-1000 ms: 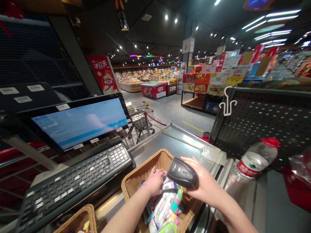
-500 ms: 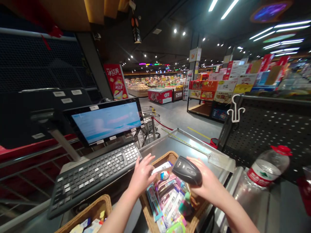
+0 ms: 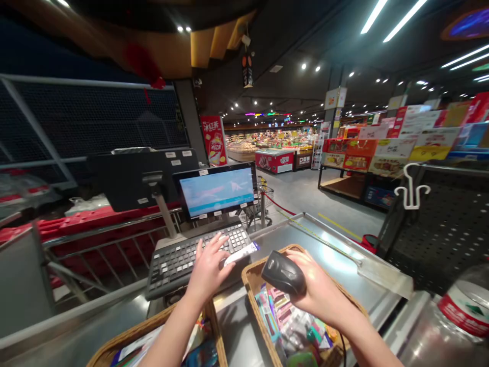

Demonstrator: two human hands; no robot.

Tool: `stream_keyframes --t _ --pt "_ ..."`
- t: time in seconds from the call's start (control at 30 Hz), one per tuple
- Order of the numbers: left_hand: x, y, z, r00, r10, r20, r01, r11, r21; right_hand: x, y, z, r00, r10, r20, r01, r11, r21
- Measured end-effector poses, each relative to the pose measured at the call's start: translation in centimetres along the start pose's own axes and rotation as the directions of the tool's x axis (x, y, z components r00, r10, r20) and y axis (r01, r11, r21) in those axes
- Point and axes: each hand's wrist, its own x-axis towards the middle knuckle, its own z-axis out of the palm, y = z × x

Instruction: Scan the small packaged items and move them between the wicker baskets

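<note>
My left hand (image 3: 210, 262) is over the right part of the black keyboard (image 3: 171, 278). It holds a narrow white package with a blue end (image 3: 242, 252) at the thumb side, its other fingers spread over the keys. My right hand (image 3: 311, 280) grips a black handheld barcode scanner (image 3: 283, 274), whose head faces left above a wicker basket (image 3: 250, 290). Several small packaged goods (image 3: 280, 311) in pink, blue and green lie in that basket. Under my left forearm stands a second wicker basket (image 3: 219, 331) with more packets, partly hidden by the arm.
A monitor (image 3: 217, 191) stands behind the keyboard, with another dark screen back (image 3: 141, 178) to its left. The baskets rest on a metal counter (image 3: 324, 244). A large clear bottle (image 3: 454, 316) stands at right, near a white hook (image 3: 411, 188) on a dark perforated panel.
My left hand has moved from the right basket to the keyboard, taking the white package out with it. The scanner stays in my right hand above the basket. The view has turned left.
</note>
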Motion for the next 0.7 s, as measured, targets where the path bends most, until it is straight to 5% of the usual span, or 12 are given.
stream_keyframes --t 0.3,0.7 --pt "-2.4 -2.3 -4.3 0.999 -0.033 -0.029 0.036 0.995 0.097 0.7 -2.9 1.7 0.995 -0.098 0.024 0.099 0.995 -0.013" --pt "-5.3 -2.8 -6.1 0.997 -0.069 -0.037 0.073 0.992 0.1 0.0 -5.3 2.4 0.985 -0.167 0.042 0.167 0.986 -0.002"
